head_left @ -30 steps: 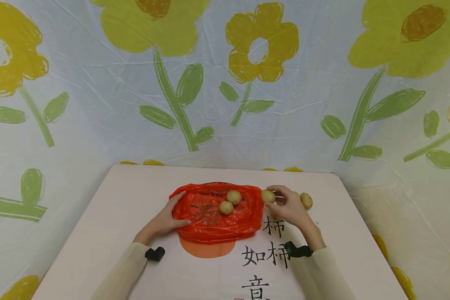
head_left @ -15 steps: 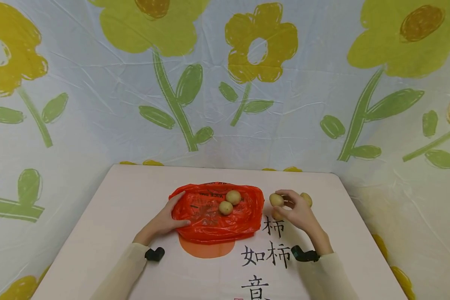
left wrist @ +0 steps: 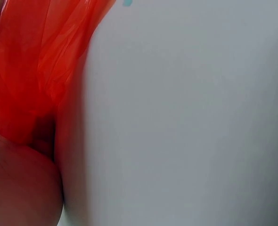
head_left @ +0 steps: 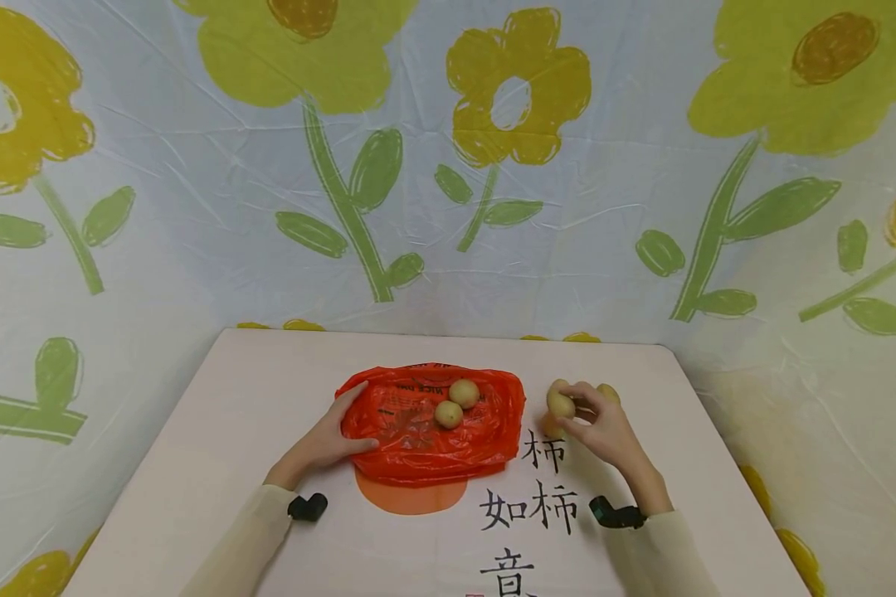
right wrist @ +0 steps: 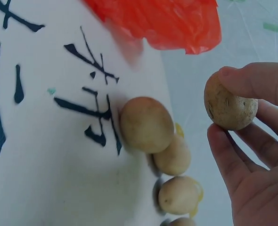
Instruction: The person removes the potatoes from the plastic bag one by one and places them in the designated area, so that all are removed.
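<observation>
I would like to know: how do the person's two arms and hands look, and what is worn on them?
Both arms wear long, plain cream sleeves. The left hand and right hand have no gloves. At each wrist sits a small black device; the right one shows a dark greenish patch.

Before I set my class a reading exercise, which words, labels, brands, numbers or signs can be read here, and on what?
"柿", twice, on the tabletop.
"如", on the tabletop, left of the lower "柿".
"音", on the tabletop, cut off by the frame.
"NICE", on the red bag, seemingly inverted; its other print is too small.
Red mark at the bottom edge: cut off, unreadable.
</observation>
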### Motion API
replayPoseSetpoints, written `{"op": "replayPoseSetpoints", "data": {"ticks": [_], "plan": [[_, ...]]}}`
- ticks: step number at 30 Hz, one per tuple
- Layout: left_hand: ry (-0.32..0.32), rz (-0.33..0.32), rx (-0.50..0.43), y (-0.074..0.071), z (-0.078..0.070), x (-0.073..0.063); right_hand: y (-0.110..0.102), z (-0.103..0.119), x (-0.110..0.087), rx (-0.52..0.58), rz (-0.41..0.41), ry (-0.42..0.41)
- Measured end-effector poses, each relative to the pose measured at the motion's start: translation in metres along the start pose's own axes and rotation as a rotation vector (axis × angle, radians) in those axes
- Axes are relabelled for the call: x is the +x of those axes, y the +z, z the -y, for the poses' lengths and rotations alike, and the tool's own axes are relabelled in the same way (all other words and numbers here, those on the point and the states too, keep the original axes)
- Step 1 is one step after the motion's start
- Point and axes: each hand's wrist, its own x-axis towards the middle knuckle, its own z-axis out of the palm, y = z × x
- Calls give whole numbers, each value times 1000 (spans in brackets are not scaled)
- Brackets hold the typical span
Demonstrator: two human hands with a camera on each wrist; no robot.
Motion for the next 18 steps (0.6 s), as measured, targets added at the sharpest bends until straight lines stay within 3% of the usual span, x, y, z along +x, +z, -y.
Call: {"op": "replayPoseSetpoints", "data": {"ticks": [6, 18], "plan": [[-3, -4, 16, 0, 1, -1, -3, -9, -9, -25, -19, 49], [-4, -10, 22, 0, 0, -1, -5, -28, -15, -29, -47, 64]]}}
